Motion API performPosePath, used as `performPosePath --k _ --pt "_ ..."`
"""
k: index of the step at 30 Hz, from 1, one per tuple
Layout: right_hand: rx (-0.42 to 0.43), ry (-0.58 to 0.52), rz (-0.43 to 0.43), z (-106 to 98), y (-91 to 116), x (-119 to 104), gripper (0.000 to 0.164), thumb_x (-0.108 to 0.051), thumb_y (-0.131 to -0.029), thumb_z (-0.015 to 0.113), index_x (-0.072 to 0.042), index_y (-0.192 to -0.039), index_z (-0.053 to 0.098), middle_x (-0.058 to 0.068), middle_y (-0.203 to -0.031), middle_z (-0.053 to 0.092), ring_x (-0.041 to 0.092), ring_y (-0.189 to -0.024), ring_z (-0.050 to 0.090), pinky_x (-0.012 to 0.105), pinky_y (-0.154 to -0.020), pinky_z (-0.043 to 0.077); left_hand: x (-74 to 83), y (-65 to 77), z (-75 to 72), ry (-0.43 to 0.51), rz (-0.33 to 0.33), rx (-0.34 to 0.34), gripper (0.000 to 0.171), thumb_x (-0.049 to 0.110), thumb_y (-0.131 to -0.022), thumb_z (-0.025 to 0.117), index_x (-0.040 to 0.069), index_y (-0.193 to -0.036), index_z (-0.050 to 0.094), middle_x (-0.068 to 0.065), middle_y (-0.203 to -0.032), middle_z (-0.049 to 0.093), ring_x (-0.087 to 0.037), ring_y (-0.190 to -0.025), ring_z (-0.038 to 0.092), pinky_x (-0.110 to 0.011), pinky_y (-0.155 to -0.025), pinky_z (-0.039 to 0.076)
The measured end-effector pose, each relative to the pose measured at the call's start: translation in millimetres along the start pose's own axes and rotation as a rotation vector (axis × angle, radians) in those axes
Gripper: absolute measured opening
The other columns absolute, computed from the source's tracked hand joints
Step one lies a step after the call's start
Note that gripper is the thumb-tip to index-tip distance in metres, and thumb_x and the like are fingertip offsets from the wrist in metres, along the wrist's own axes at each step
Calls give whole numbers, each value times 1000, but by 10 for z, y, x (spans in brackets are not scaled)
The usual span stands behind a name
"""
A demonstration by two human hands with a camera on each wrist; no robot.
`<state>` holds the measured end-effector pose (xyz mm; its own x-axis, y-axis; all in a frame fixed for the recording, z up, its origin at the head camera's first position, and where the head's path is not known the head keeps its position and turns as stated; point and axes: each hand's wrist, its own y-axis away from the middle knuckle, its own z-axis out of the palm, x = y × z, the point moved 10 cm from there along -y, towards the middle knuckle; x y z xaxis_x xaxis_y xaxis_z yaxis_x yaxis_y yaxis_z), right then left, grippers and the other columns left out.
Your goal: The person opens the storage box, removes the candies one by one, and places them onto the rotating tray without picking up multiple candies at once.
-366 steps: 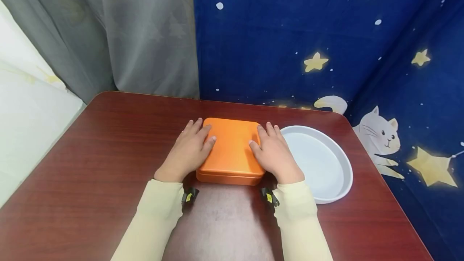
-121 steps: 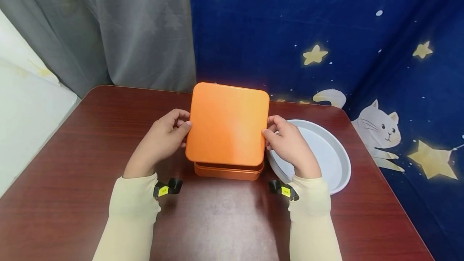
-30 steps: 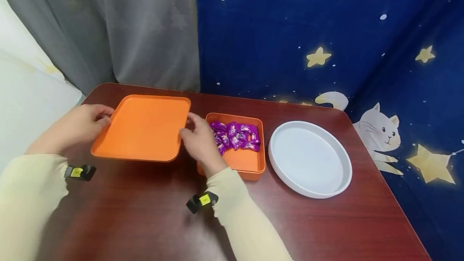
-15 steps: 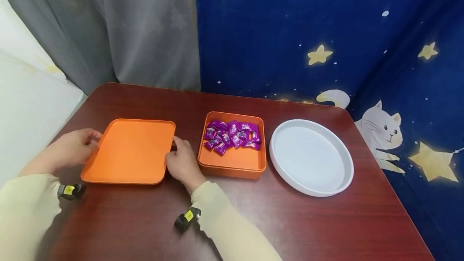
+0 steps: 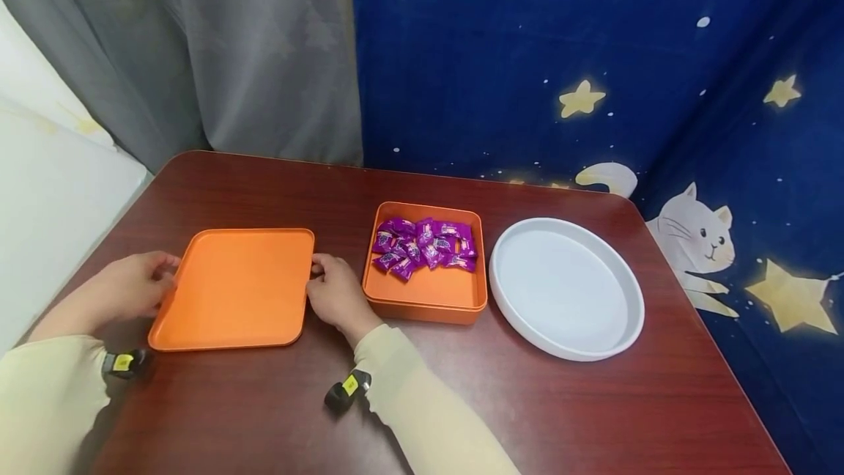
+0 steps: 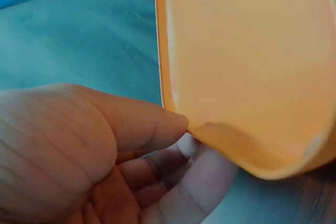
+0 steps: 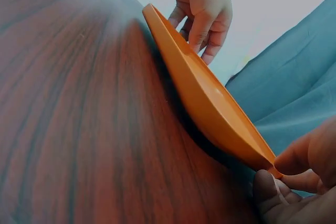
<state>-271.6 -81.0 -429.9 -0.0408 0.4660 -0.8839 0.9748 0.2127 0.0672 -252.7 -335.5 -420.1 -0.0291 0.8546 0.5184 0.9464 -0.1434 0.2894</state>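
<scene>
An orange square lid (image 5: pixel 239 288) lies inside-up at the left of the table, low over the tabletop or on it; a dark shadow runs under its edge in the right wrist view. My left hand (image 5: pixel 134 286) pinches its left edge, with the thumb (image 6: pixel 170 126) on the rim and fingers below. At the opposite edge, my right hand (image 5: pixel 339 295) pinches the rim between thumb and fingers, seen closely at the lid's corner (image 7: pixel 270 163). To the right stands the uncovered orange box (image 5: pixel 428 293), holding several purple-wrapped candies (image 5: pixel 425 244) toward its far side.
A round white tray (image 5: pixel 567 288) with a raised rim stands right of the box. The dark red wooden table (image 5: pixel 547 416) ends at a grey curtain (image 5: pixel 264 57) and a blue starry curtain (image 5: pixel 475 57) behind. Each wrist wears a black strap.
Both hands took the lid off the box, turned it inside-up and carried it left. Over the last second it came down to the table, nearer to me. The candies in the box came into view.
</scene>
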Motion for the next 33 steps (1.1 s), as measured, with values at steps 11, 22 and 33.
performPosePath --k 11,22,33 --pt "42 -17 8 -46 74 8 43 -18 -86 61 -10 -129 56 1 -110 54 7 -87 49 25 -83 50 -6 -46 117 33 -18 -60 42 5 -90 48 -19 -122 37 -29 -97 58 -22 -75 62 -43 -65 59" --pt "-96 29 -4 -128 239 -141 54 -39 -85 62 -26 -135 46 -5 -138 43 11 -113 47 41 -100 43 29 -108 175 18 -28 -42 43 5 -91 49 -19 -124 36 -38 -104 54 -23 -76 63 -43 -65 59" --pt "-88 92 -246 -617 481 -588 49 -39 -88 57 -21 -133 49 -5 -142 38 12 -111 48 36 -98 45 218 -198 190 11 -8 -23 43 6 -91 49 -18 -124 37 -36 -103 55 -23 -75 64 -43 -65 59"
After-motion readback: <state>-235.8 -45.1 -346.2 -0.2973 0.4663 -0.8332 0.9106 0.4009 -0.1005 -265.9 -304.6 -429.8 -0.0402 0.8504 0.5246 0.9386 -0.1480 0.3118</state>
